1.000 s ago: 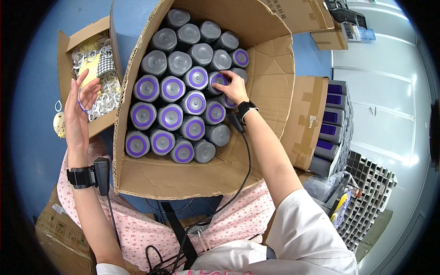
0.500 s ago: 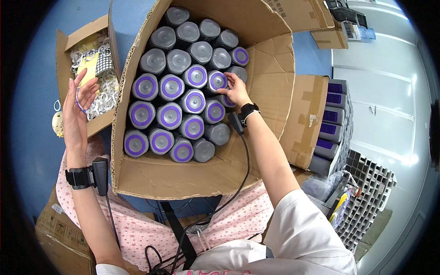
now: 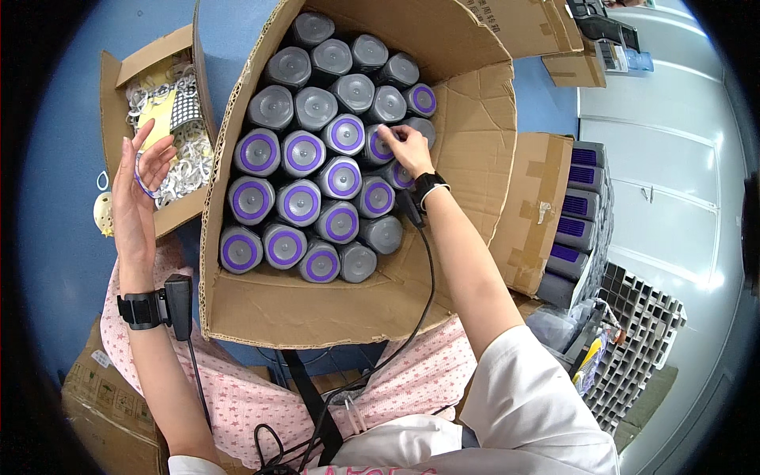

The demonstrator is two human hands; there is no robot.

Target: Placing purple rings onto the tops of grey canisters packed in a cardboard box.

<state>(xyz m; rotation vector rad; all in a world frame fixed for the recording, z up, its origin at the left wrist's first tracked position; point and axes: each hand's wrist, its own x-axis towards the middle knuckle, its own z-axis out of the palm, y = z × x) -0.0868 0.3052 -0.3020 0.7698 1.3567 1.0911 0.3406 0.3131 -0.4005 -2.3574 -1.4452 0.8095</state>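
Note:
In a large cardboard box (image 3: 261, 309) stand several grey, rounded cylindrical parts (image 3: 315, 108), ends up, many with a flat purple ring (image 3: 256, 152) on the end face. My right hand (image 3: 408, 149) reaches into the box's right side, its fingertips drawn together on the end of a purple-ringed cylinder (image 3: 375, 149). The fingers partly cover this end, so whether they pinch anything is hidden. My left hand (image 3: 136, 194) is raised left of the box, palm turned inward, with its fingers extended. A thin purple ring (image 3: 138, 176) hangs across its fingers.
A smaller cardboard box (image 3: 119, 71) at left holds loose pale rings (image 3: 190, 150) and yellow sheets. To the right are another carton (image 3: 530, 214), stacked grey parts with purple panels (image 3: 576, 206) and a grid tray (image 3: 633, 332). A black cable (image 3: 431, 293) runs from my right wrist.
My right fingers have drawn together over the cylinder's end, where they were spread at its edge. The view has shifted slightly; my left hand keeps its pose with the ring.

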